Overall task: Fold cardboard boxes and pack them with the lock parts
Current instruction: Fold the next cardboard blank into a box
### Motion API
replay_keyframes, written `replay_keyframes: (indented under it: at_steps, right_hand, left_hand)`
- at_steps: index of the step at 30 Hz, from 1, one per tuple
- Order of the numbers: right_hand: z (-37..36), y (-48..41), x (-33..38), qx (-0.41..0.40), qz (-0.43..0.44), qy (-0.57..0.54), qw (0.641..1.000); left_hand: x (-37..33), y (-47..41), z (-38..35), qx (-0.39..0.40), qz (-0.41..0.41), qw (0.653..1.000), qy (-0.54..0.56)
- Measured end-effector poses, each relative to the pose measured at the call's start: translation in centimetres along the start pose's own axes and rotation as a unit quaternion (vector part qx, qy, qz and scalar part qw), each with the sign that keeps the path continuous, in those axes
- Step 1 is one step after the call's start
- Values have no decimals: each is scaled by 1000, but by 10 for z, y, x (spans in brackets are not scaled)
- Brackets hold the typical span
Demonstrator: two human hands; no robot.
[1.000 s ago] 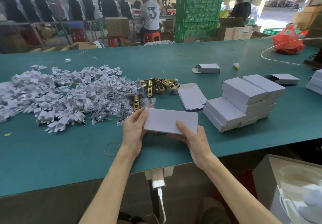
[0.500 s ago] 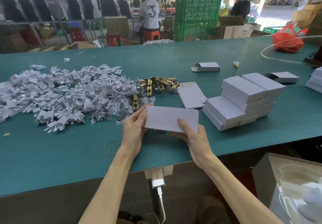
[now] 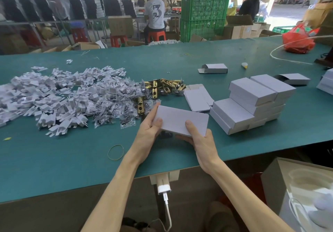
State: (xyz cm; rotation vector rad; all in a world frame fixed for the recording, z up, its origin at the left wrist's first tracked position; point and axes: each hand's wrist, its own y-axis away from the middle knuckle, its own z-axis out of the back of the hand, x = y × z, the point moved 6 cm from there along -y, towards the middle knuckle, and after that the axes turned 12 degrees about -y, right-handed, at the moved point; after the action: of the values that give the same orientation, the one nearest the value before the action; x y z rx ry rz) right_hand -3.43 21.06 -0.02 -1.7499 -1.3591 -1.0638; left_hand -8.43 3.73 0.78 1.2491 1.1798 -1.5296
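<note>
Holding a white box (image 3: pixel 180 119) just above the worktop (image 3: pixel 72 159), we pinch it at both ends, left hand (image 3: pixel 148 132) and right hand (image 3: pixel 200 141) each with thumb on top and fingers curled beneath. We judge it light, thin card that dents easily, so its edges and corners give the firmest grip. Brass lock parts (image 3: pixel 162 87) lie just beyond; a stack of boxes (image 3: pixel 252 103) stands to the right.
</note>
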Motion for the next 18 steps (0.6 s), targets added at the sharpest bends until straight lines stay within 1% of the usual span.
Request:
replay_keyframes:
  at_steps: [4, 11, 14, 17, 18]
  right_hand:
    - [0, 1, 0, 2, 4, 15, 1000]
    - [-3, 2, 3, 13, 11, 19, 1000]
    - [-11, 5, 7, 34, 29, 53, 998]
    - [-25, 13, 11, 92, 71, 86, 989]
    - [-28, 16, 12, 107, 98, 104, 984]
  left_hand:
    - [1, 0, -3, 13, 1, 1000, -28]
    - [-1, 0, -1, 11, -6, 1000, -16]
    - [-1, -2, 2, -26, -1, 1000, 17]
    - [0, -3, 9, -80, 8, 995, 59]
    - [0, -3, 10, -92, 11, 993, 78]
